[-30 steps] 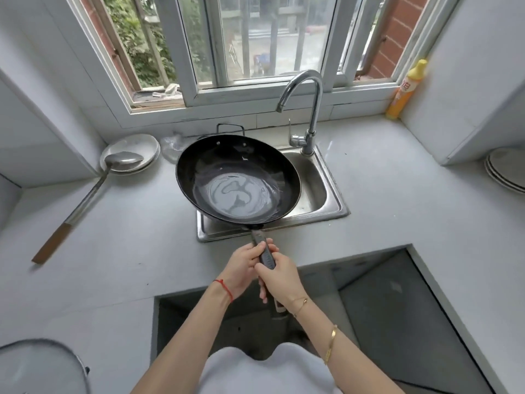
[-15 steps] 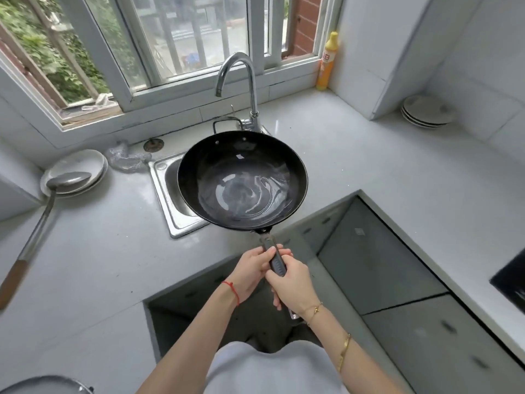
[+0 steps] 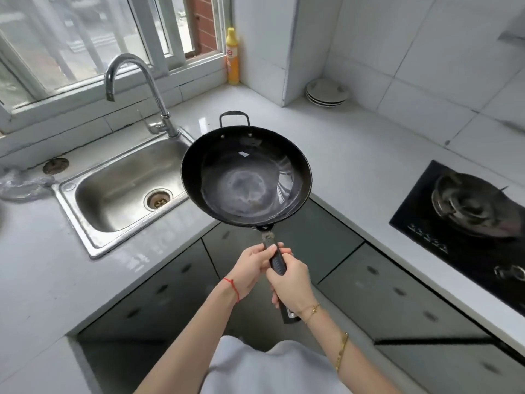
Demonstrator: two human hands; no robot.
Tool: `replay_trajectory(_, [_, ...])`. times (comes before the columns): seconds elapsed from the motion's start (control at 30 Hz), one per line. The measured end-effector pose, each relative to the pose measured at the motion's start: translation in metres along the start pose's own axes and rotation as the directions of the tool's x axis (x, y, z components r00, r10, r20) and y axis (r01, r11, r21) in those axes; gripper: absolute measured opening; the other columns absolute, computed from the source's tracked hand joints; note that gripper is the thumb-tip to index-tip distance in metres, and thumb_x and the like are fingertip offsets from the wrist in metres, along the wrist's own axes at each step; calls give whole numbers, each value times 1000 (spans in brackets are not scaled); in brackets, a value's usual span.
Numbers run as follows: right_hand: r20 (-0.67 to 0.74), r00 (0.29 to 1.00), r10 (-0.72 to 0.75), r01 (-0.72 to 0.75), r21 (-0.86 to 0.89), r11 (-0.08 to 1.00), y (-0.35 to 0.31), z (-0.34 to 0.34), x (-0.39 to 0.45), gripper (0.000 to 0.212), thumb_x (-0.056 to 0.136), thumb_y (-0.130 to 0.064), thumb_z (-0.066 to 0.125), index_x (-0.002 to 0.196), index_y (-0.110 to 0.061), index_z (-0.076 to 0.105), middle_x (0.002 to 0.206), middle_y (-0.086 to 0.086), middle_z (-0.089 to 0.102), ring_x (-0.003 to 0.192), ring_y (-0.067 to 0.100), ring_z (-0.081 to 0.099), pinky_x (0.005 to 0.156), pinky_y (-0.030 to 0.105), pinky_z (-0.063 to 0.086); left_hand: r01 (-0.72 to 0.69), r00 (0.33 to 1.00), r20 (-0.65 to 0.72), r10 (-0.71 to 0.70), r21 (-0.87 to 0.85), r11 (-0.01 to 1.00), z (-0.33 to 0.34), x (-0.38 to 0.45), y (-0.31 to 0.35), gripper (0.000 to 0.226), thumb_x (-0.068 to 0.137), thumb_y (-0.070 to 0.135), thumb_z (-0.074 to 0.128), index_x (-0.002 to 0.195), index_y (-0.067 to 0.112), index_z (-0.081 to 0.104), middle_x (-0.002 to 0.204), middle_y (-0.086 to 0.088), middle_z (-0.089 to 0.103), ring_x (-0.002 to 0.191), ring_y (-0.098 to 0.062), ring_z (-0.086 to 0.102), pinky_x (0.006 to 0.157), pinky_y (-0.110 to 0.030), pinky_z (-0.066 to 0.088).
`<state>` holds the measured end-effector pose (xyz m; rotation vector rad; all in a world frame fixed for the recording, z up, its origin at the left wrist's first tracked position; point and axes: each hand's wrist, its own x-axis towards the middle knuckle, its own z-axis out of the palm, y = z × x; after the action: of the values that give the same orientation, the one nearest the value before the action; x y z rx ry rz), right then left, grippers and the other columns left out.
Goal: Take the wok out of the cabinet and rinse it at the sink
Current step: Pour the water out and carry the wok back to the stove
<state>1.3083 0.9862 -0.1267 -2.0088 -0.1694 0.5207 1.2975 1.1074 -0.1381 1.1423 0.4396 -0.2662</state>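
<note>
At centre of frame, wok (image 3: 246, 177) hanging level over tabletop (image 3: 349, 155) edge, right of sink (image 3: 125, 189). Left hand (image 3: 251, 268) and right hand (image 3: 292, 282) both gripping long handle (image 3: 277, 261). Advice: keeping it level, both hands firm.

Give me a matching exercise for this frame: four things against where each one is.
Things:
1. wok
2. yellow bottle
3. stack of plates
4. faucet

Places:
A. by the window frame, in the counter's corner
B. behind the sink basin
C. held by its handle in both hands
D. on the counter against the tiled wall

Pairs: 1-C, 2-A, 3-D, 4-B
</note>
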Motion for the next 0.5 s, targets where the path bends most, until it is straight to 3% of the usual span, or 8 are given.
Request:
replay_trajectory(0.2, [-129, 992, 17, -19, -13, 1000, 30, -54, -14, 12, 89, -16, 60, 83, -5, 60, 56, 10, 60, 30, 12, 53, 32, 23, 43, 30, 996, 77, -34, 43, 999, 64, 15, -13, 34, 100, 16, 49, 125, -7, 54, 121, -20, 68, 115, -37, 63, 103, -49, 47])
replay_trajectory(0.37, [-220, 975, 41, -38, 21, 999, 54, -89, -28, 11, 88, -21, 60, 85, -10, 59, 54, 7, 60, 29, 19, 56, 31, 24, 43, 41, 987, 151, -59, 120, 992, 109, 25, -24, 31, 100, 18, 50, 121, -4, 58, 122, -20, 67, 111, -38, 63, 99, -51, 48])
replay_trajectory(0.5, [-281, 956, 84, -57, 104, 993, 69, -108, -39, 15, 89, -26, 61, 100, -16, 61, 61, 4, 61, 30, 23, 57, 32, 25, 43, 66, 963, 246, -109, 177, 982, 135, 28, -32, 35, 100, 22, 50, 120, -6, 56, 108, -16, 72, 98, -51, 54, 88, -63, 44])
